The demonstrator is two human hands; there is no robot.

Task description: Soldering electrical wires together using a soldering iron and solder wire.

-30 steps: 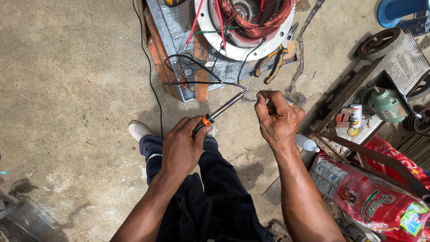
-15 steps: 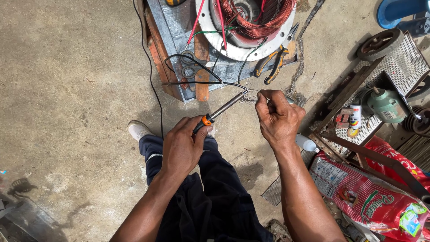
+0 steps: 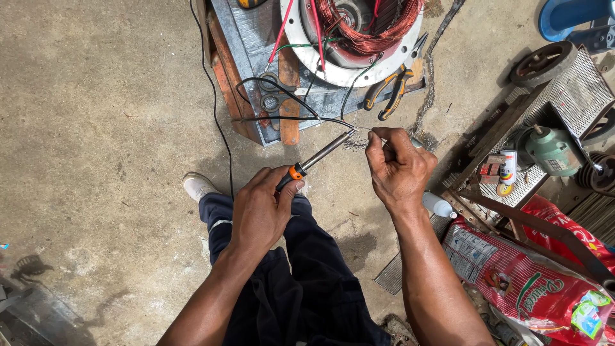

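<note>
Seen from above, a person sits over a concrete floor [image 3: 96,128], dark trousers and one white shoe [image 3: 197,186] visible below. The left hand [image 3: 262,208] has its fingers wrapped around the handle of a soldering iron [image 3: 317,156], which has an orange collar and a metal barrel angled up and to the right. The barrel's tip meets a thin wire [image 3: 366,130] just left of the right hand [image 3: 398,168], whose fingers are pressed together, pinching that wire at the fingertips.

Farther away, a motor stator [image 3: 355,35] with copper windings and a white rim rests on a wooden pallet [image 3: 256,64]. Pliers with orange and black handles [image 3: 387,93] lie at its near right edge, scissors [image 3: 275,93] on the pallet to the left. A black cord [image 3: 214,109] runs along the floor. At right are a red printed sack [image 3: 525,275], a small spray can [image 3: 508,166] and rusty metal parts.
</note>
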